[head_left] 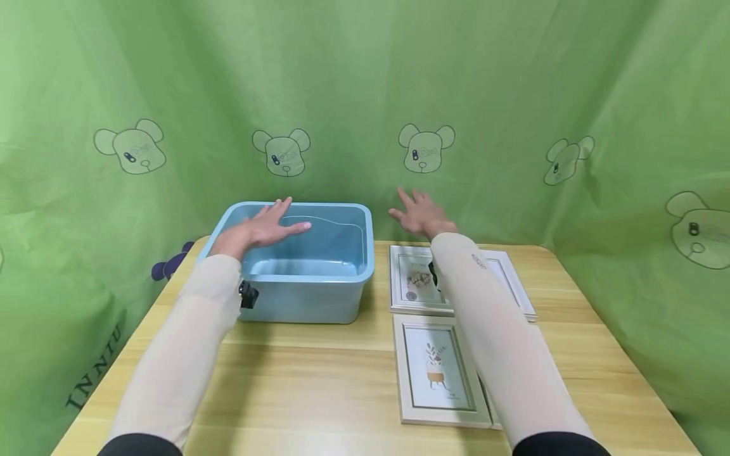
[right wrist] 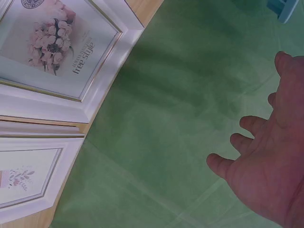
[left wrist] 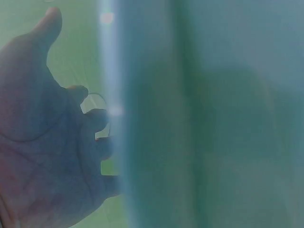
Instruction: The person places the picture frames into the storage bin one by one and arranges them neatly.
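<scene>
My left hand hovers over the left part of a light blue plastic bin, fingers spread and holding nothing. Up close in the left wrist view, the blurred bin wall stands beside the open palm. With its fingers spread too, my right hand is raised near the back edge of the table, beyond the picture frames. A white frame with a flower picture lies just below that wrist. Nearer me lies a cream frame with a potted plant picture. My right forearm partly hides the frames beside these two.
The wooden table carries the bin at back left and the frames on the right. Another white frame shows past my right sleeve. A green curtain with bear faces hangs behind and around the table.
</scene>
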The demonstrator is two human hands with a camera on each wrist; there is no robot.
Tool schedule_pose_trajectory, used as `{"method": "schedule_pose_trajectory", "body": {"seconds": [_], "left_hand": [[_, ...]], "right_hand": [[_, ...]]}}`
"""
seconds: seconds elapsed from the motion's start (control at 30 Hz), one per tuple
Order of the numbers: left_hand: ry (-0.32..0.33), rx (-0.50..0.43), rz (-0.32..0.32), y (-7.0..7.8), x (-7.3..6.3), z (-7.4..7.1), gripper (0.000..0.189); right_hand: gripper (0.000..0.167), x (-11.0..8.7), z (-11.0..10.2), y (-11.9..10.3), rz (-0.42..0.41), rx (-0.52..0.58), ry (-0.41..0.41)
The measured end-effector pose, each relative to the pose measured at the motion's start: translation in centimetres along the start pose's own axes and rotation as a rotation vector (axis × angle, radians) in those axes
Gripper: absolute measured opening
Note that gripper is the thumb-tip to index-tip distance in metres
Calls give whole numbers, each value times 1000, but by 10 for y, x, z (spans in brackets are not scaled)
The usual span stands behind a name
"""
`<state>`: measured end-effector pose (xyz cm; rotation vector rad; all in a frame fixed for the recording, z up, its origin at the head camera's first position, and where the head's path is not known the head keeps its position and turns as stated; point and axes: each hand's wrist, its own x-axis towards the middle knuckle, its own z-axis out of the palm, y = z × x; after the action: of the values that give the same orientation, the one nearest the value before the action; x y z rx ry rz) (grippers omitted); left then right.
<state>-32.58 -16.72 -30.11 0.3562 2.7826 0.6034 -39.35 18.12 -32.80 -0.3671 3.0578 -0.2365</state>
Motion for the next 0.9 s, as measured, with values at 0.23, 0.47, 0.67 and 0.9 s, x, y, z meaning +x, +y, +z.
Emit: {"method": "schedule_pose_trajectory", "body": {"seconds": [0.23,0.47,0.67,0.9], "left_hand": [[39,25,21,-18,-11,16,103],[116,32,-28,-33,-32,25,113],[206,65,-65,-43,-48,31,118],[291,104,-96,-55,-64,34,117]], "right_hand": [[70,-4,10,5,4,76,-32],[70,-5,21,7,-11,117,-58],[69,-7,30,14,-12,132,-79],[69,-6,37,21,0,149,-102]]}}
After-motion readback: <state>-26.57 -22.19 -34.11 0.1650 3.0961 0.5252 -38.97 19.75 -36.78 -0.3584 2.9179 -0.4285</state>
